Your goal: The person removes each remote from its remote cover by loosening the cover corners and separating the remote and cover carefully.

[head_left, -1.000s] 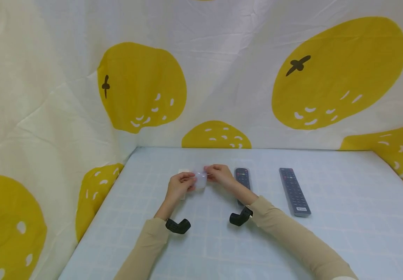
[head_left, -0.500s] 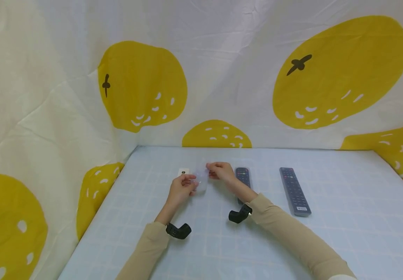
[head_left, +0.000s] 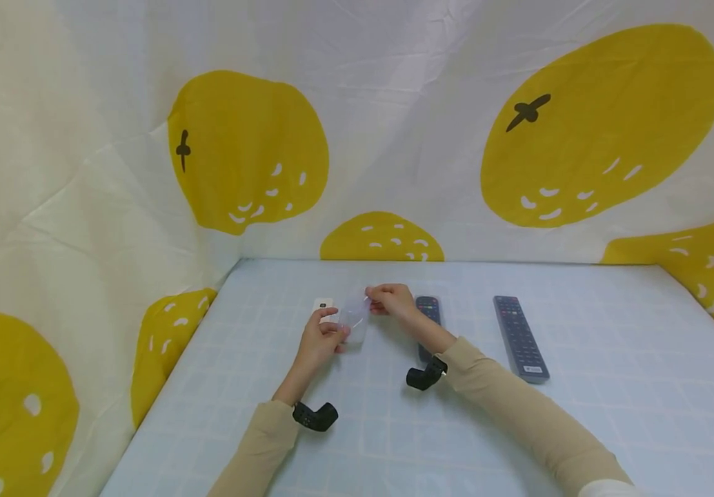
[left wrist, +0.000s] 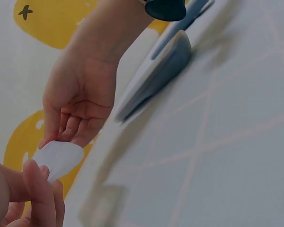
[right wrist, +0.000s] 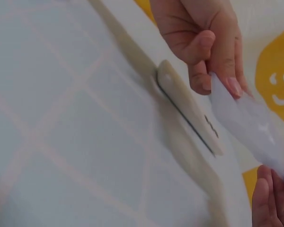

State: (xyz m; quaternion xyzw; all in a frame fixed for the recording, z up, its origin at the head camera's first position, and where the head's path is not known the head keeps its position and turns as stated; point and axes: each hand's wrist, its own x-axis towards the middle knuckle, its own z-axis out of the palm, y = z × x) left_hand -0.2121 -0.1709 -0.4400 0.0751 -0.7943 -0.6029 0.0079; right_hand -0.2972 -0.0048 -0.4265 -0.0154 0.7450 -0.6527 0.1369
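Pinching one edge of some thin see-through plastic [head_left: 354, 323] with the left hand [head_left: 317, 343]; just behind, partly hidden, a white remote [head_left: 323, 303] on the pale checked table [head_left: 381, 442]. Held up above the table, between both hands, the plastic. Pinching its right end with the right hand [head_left: 392, 301]. Partly covered by the right forearm [head_left: 432, 334], a dark remote [head_left: 428, 309]; well apart, farther right, another dark remote [head_left: 521, 338], uncovered.
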